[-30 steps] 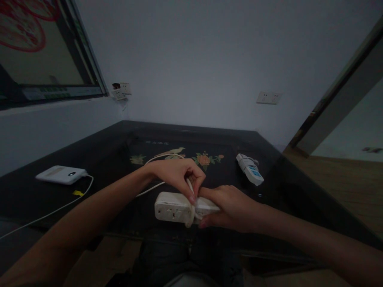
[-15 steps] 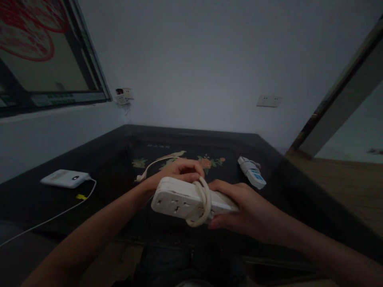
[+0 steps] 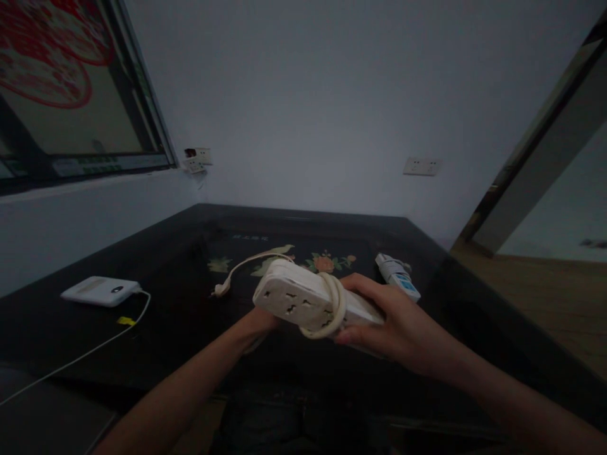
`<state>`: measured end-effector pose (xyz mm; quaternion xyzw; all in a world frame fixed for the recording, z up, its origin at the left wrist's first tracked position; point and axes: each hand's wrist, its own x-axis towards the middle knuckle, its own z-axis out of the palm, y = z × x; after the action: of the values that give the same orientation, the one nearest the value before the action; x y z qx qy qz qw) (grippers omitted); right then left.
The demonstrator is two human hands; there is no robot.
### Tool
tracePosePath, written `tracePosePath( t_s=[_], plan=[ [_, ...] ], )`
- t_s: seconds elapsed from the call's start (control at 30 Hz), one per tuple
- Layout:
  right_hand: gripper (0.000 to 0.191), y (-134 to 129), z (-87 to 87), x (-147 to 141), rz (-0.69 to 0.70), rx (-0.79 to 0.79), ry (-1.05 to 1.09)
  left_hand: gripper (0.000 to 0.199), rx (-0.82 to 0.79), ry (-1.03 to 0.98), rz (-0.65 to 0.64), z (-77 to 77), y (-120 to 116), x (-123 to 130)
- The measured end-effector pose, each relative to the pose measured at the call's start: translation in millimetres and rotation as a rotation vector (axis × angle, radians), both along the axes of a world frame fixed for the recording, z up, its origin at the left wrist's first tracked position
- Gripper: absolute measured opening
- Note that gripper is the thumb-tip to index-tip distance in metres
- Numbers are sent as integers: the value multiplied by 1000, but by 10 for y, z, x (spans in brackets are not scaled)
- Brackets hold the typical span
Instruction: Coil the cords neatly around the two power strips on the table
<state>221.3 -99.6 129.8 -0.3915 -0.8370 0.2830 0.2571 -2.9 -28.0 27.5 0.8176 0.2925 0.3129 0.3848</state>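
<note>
My right hand (image 3: 379,313) grips the right end of a white power strip (image 3: 296,294), holding it tilted above the dark table. A thick cream cord (image 3: 337,303) loops around the strip's middle. Beneath and behind the strip is my left hand (image 3: 263,322); its fingers are hidden by the strip, so their hold cannot be made out. The cord's free end runs out behind the strip to a plug (image 3: 220,289) lying on the table.
On the left of the dark table (image 3: 190,354) lies a white power bank (image 3: 100,291) with a cable, near a yellow tag (image 3: 126,321). Another power strip (image 3: 398,276), cord wrapped round it, lies at right. Wall sockets (image 3: 422,167) are behind.
My left hand has left the cord loop on top and gone down behind the strip. The strip has shifted slightly up and right, still in my right hand.
</note>
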Motion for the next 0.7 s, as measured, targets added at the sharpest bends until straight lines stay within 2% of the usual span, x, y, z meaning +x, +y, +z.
tracePosePath(
  t_s=[0.07, 0.17, 0.27, 0.33, 0.5, 0.6, 0.7],
  plan=[
    [37, 27, -20, 5, -13, 13, 1, 39, -54, -38, 100, -82, 48, -80],
    [38, 32, -55, -8, -3, 31, 27, 40, -111, -223, 243, -133, 65, -146],
    [38, 21, -82, -29, 9, 28, 50, 38, -110, -378, 378, -119, -1, -123],
    [36, 31, -86, -24, 5, 30, 73, 38, -139, -410, 411, -81, -77, -64],
    [36, 184, -41, 99, -116, 157, 222, 36, -245, -357, 266, 74, -291, 97],
    [38, 342, -40, 210, -228, 185, 240, 33, -199, -261, 313, 130, -395, 111],
    [42, 511, -87, 335, -335, 178, 242, 33, -74, -81, 397, 104, -461, 61]
  ],
)
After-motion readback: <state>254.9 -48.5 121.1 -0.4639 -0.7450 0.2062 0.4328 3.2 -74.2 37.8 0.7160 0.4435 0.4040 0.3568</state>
